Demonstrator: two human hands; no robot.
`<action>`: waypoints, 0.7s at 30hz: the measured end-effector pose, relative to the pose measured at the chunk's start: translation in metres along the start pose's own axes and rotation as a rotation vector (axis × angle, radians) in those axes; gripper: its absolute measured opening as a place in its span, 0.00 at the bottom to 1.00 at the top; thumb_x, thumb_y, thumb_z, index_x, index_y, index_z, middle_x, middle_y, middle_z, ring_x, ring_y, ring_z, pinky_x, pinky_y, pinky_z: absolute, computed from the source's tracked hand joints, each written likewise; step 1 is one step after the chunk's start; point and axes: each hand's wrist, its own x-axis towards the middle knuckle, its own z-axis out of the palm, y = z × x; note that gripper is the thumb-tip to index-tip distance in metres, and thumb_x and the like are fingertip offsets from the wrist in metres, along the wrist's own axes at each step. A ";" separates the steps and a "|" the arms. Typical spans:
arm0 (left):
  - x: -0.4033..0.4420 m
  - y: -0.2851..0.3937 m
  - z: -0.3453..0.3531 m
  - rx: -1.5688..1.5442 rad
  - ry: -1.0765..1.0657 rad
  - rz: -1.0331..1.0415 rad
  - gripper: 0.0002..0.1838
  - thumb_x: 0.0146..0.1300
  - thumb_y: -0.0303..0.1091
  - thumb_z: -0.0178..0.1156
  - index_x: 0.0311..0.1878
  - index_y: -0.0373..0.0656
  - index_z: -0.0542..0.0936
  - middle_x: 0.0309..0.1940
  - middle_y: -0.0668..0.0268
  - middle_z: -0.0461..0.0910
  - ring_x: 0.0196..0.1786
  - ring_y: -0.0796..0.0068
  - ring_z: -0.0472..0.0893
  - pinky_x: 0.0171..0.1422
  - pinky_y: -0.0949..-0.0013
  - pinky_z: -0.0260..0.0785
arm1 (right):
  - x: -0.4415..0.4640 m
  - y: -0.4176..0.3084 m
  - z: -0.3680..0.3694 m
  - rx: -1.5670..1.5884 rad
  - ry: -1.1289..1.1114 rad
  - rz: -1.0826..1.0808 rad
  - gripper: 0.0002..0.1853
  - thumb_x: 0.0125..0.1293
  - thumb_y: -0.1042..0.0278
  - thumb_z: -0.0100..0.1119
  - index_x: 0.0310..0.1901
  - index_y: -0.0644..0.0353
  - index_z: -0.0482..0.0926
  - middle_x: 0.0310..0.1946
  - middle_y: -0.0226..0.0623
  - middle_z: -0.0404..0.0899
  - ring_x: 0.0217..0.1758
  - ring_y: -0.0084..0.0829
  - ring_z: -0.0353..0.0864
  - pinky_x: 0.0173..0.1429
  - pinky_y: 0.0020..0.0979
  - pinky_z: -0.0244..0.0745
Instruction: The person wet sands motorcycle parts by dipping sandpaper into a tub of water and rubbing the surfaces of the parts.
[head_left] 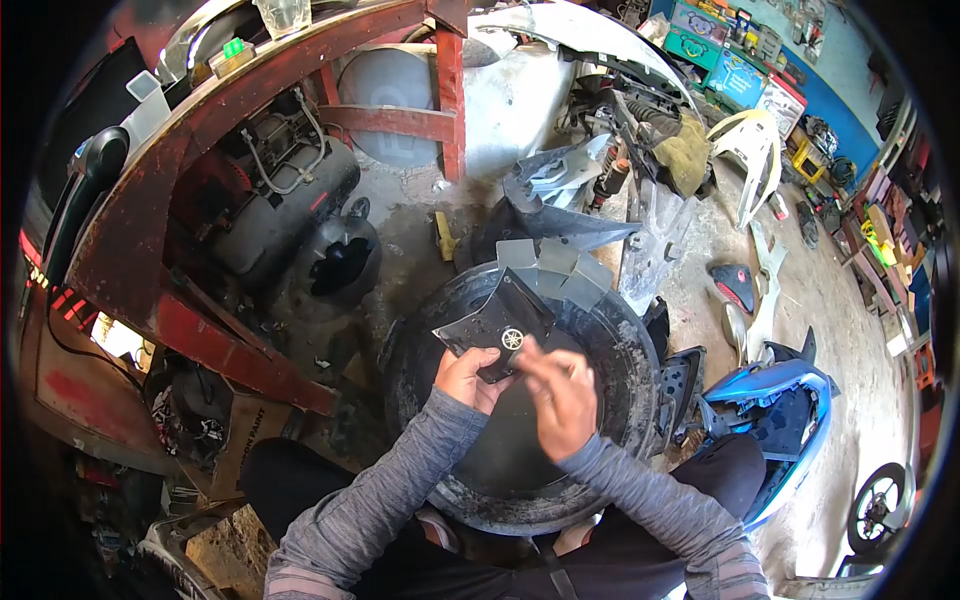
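The left hand (466,380) is closed on the lower edge of a black plastic panel (480,328), thumb on the face and the other fingers mostly hidden behind it. The right hand (563,402) is partly curled, its fingers blurred just beside the round emblem (512,339) near the panel's right side; whether they touch it or pinch anything, I cannot tell.

The panel is tilted above a round black tub (520,515) that sits between the person's knees. It looks like thin moulded bodywork: probably light, fairly stiff with a little flex, and slick if wet. Its pointed corners and thin edges seem the parts likeliest to crack or scuff. A good hold would be along the lower edge, thumb in front and fingers supporting behind, clear of the emblem, whose fine spokes may be delicate.

A folded grey sheet (570,272) is at the tub's far rim, behind the panel. Beyond it, a dark fairing piece (545,222) lies on the floor, with a small yellow object (444,237) to its left. Farther out are a blue fairing (815,420) to the right, and a tank-shaped compressor (285,215) to the left, beneath the red wooden desk (225,85).
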 end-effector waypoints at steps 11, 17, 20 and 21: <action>-0.002 0.003 0.004 0.006 0.009 0.025 0.18 0.65 0.24 0.54 0.58 0.41 0.76 0.50 0.60 0.84 0.52 0.64 0.85 0.61 0.51 0.79 | 0.007 0.007 -0.003 -0.076 -0.022 -0.048 0.15 0.64 0.74 0.64 0.52 0.54 0.84 0.60 0.34 0.83 0.50 0.35 0.77 0.56 0.37 0.66; 0.000 0.003 0.000 0.038 -0.038 0.000 0.21 0.64 0.25 0.55 0.62 0.47 0.74 0.54 0.65 0.82 0.56 0.68 0.83 0.64 0.48 0.75 | -0.004 0.002 0.000 -0.021 -0.020 -0.067 0.17 0.63 0.74 0.65 0.53 0.51 0.84 0.65 0.30 0.80 0.52 0.37 0.77 0.53 0.38 0.67; -0.001 0.001 0.004 0.008 -0.044 0.018 0.20 0.65 0.24 0.54 0.60 0.43 0.75 0.54 0.62 0.82 0.55 0.65 0.83 0.63 0.48 0.77 | 0.018 0.014 -0.007 -0.051 0.019 0.050 0.19 0.61 0.74 0.66 0.55 0.50 0.84 0.63 0.30 0.81 0.55 0.36 0.77 0.55 0.37 0.66; -0.001 0.002 0.007 -0.023 -0.042 0.046 0.18 0.65 0.24 0.54 0.58 0.40 0.76 0.53 0.59 0.82 0.55 0.63 0.84 0.62 0.49 0.78 | 0.015 0.011 -0.006 -0.051 0.019 0.049 0.19 0.61 0.74 0.66 0.55 0.50 0.84 0.63 0.30 0.81 0.55 0.36 0.77 0.55 0.37 0.66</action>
